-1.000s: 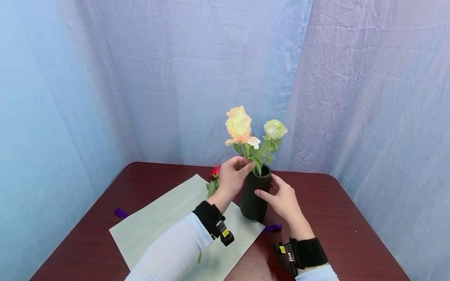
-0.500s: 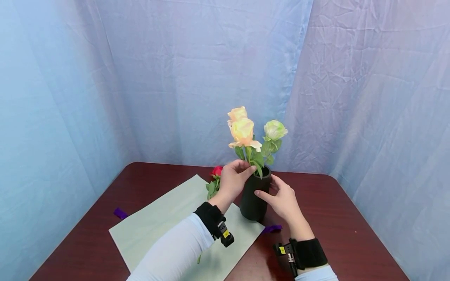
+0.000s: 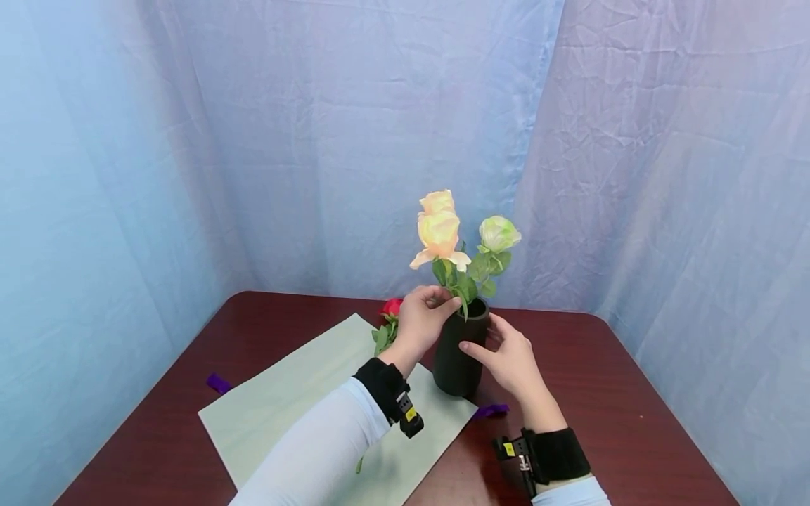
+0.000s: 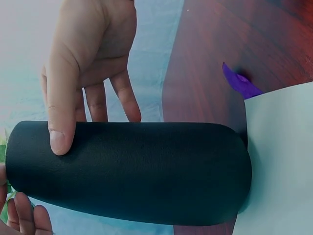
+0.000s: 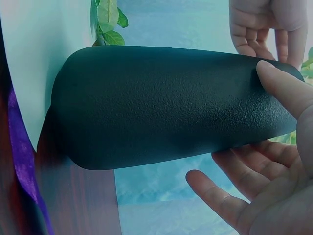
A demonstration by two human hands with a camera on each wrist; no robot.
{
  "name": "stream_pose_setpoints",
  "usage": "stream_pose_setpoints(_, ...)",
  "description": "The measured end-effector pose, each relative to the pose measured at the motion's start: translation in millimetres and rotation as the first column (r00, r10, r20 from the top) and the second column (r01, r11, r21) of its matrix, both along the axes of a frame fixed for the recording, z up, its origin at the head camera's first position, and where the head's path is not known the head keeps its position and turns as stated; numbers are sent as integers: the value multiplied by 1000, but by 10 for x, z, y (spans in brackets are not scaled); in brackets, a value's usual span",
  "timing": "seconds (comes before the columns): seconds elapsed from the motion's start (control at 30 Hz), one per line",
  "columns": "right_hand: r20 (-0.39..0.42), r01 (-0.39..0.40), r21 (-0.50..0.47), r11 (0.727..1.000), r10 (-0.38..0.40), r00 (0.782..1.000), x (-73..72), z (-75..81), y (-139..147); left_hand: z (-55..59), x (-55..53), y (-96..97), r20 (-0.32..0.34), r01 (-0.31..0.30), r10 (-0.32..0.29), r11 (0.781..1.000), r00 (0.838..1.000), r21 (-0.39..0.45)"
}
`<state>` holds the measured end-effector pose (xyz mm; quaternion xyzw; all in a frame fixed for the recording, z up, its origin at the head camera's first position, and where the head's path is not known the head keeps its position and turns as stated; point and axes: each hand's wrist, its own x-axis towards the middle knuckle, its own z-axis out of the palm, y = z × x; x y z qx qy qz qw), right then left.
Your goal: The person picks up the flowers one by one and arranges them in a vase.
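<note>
A dark, matte vase stands upright with its base at the right corner of the pale paper. My left hand is at its mouth, pinching the stem of the peach-cream roses, which lean a little left above the rim. To their right, a pale green rose with round leaves rises from the vase. My right hand grips the vase's upper right side; in the right wrist view its thumb lies on the near wall and the other fingers are at the opposite side. The stem ends are hidden inside the vase.
A red rose lies on the pale green paper, partly behind my left hand and sleeve. Purple ribbon sticks out beneath the paper at both sides. The dark red table ends at light blue curtains.
The peach-cream roses have shifted right and stand more upright, with my left hand still at their stem. The green rose has moved slightly right. My right hand stays on the vase.
</note>
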<state>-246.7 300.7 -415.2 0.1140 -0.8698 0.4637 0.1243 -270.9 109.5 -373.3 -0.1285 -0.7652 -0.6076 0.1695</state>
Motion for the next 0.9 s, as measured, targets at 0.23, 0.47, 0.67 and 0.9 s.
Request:
stream_pose_setpoints(0.23, 8, 3, 9, 1000, -3, 1000, 2, -4, -7, -10, -35, -22, 5, 5, -5, 1000, 1000, -3)
stream_pose_setpoints(0.47, 3, -2, 7, 1000, 2, 1000, 0, 5, -37, -33, -29, -118, 57, 54, -55, 998, 997, 15)
stream_pose_setpoints(0.67, 13, -10, -3, 1000, 10, 1000, -1, 30, -43, -23, -19, -320, 88, 106, -110, 993, 990, 51)
stream_pose_setpoints(0.9, 14, -6, -1, 1000, 6, 1000, -5, 44, -13, 42, -16, -588, 49, 84, -87, 995, 995, 48)
